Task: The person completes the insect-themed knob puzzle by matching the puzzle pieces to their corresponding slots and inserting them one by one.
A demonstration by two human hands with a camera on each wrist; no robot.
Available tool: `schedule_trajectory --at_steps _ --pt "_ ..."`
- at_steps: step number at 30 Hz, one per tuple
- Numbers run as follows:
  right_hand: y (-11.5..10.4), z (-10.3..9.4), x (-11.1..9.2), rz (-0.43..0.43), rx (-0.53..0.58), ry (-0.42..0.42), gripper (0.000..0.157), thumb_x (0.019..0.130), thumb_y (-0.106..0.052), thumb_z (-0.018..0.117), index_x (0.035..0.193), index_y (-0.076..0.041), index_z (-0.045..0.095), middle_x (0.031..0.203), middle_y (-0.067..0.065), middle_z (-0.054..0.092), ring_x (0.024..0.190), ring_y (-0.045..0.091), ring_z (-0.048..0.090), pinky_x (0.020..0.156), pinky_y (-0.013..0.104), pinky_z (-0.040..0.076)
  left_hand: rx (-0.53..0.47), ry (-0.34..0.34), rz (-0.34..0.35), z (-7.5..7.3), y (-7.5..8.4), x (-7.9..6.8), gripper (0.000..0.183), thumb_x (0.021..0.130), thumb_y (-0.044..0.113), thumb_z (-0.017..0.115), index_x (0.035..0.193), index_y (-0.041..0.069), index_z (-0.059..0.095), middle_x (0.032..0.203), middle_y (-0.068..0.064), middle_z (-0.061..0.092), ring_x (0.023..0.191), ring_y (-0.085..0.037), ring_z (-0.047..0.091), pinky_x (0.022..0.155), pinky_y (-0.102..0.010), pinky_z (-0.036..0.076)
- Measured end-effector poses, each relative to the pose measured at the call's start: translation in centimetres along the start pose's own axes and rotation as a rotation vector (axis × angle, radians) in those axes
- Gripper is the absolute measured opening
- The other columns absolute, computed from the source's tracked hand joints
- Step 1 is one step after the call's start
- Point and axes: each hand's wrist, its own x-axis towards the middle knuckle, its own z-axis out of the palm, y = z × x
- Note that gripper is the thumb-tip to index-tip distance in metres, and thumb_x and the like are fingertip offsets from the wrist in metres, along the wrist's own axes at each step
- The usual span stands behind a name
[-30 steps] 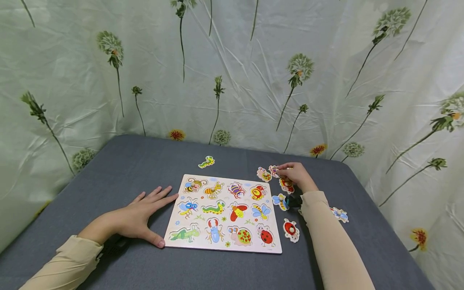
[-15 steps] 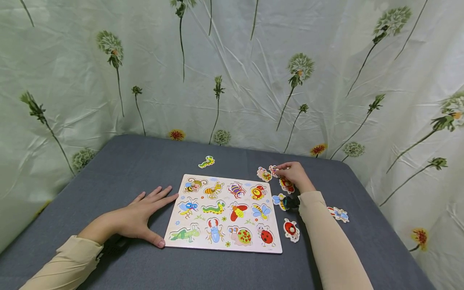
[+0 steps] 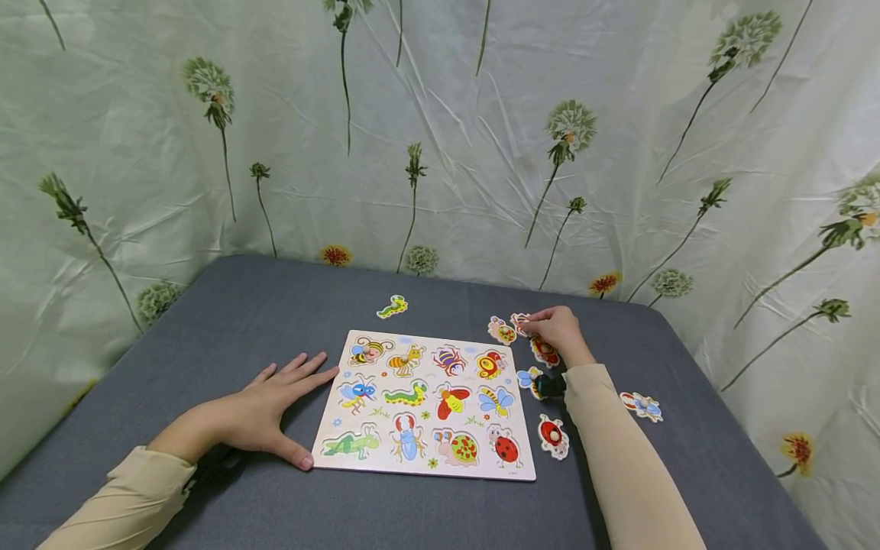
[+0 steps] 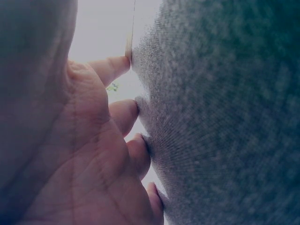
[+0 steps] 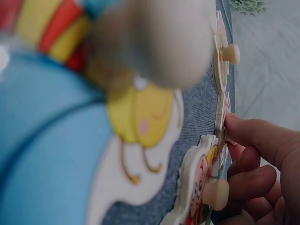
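Find wooden bug-picture puzzle board [image 3: 433, 466] lying flat on grey tabletop [image 3: 227, 321]. Note left hand [image 3: 271, 401] with straight, spread fingers, touching the board's left edge at index fingertip and thumb. Note right hand [image 3: 560, 334] pinching reddish-marked puzzle piece [image 3: 517, 324] between thumb and finger, just beyond the board's far right corner; cannot tell whether lifted.

Record wide strip between the board's far edge and the tabletop's far edge, holding caterpillar piece [image 3: 392, 307] well apart from the others. Record narrow gap between the board's right edge and near red bug piece [image 3: 553, 437]; more room farther right, with red-and-blue piece [image 3: 642, 406] beyond the right sleeve [image 3: 629, 451], well inside the tabletop's right edge. Place snail piece [image 3: 502, 330] just beside the pinched piece, far red bug piece [image 3: 545, 354] under the hand, and blue-winged piece [image 3: 528, 381] partly behind black wrist device [image 3: 550, 384].

Count one board; twelve pictures in three rows of four; seven loose pieces in sight: one caterpillar, one snail, one blue-winged, one red-and-blue, two red bugs, one pinched.
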Motion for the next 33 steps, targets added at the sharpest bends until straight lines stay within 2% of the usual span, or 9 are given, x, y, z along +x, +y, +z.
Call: schedule_trajectory --at_steps 6,16,20,27,33 --pt "0.4 0.0 0.1 -0.029 -0.01 0.005 0.029 0.099 -0.024 0.079 0.111 0.002 0.08 0.092 0.007 0.074 0.075 0.013 0.062 0.065 0.025 0.05 0.002 -0.002 0.004 -0.1 0.1 0.1 0.131 0.068 0.069 0.094 0.172 0.024 0.029 0.181 -0.02 0.011 0.164 -0.056 0.004 0.12 -0.084 0.001" --pt "0.4 -0.4 0.0 -0.053 0.019 0.004 0.033 0.1 -0.026 0.077 0.113 0.004 0.079 0.088 0.002 0.074 0.073 0.011 0.061 0.065 0.024 0.05 -0.016 -0.014 0.005 -0.1 0.0 -0.1 0.13 0.069 0.065 0.094 0.173 0.024 0.026 0.181 -0.022 0.01 0.164 -0.058 0.002 0.119 -0.085 0.001" --pt "0.1 -0.8 -0.1 -0.076 0.029 0.007 0.033 0.101 -0.025 0.076 0.115 0.005 0.078 0.089 0.004 0.076 0.077 0.012 0.063 0.068 0.023 0.05 -0.01 -0.01 -0.004 0.0 -0.1 0.0 0.131 0.069 0.068 0.093 0.173 0.025 0.026 0.181 -0.02 0.009 0.165 -0.055 0.002 0.12 -0.084 0.001" --pt "-0.7 -0.8 -0.2 -0.127 -0.001 -0.03 0.034 0.101 -0.027 0.075 0.117 0.003 0.079 0.102 0.01 0.078 0.085 0.016 0.064 0.072 0.025 0.049 -0.005 -0.007 0.01 0.0 -0.1 -0.1 0.129 0.07 0.062 0.095 0.173 0.024 0.026 0.181 -0.021 0.01 0.164 -0.057 0.003 0.119 -0.085 0.002" --pt "-1.3 -0.5 -0.8 -0.162 0.003 -0.071 0.031 0.102 -0.026 0.076 0.116 0.001 0.078 0.103 0.012 0.081 0.089 0.02 0.067 0.072 0.027 0.049 -0.004 -0.009 0.013 -0.2 0.1 0.1 0.129 0.07 0.063 0.095 0.173 0.022 0.027 0.181 -0.021 0.01 0.164 -0.056 0.003 0.119 -0.085 0.002"
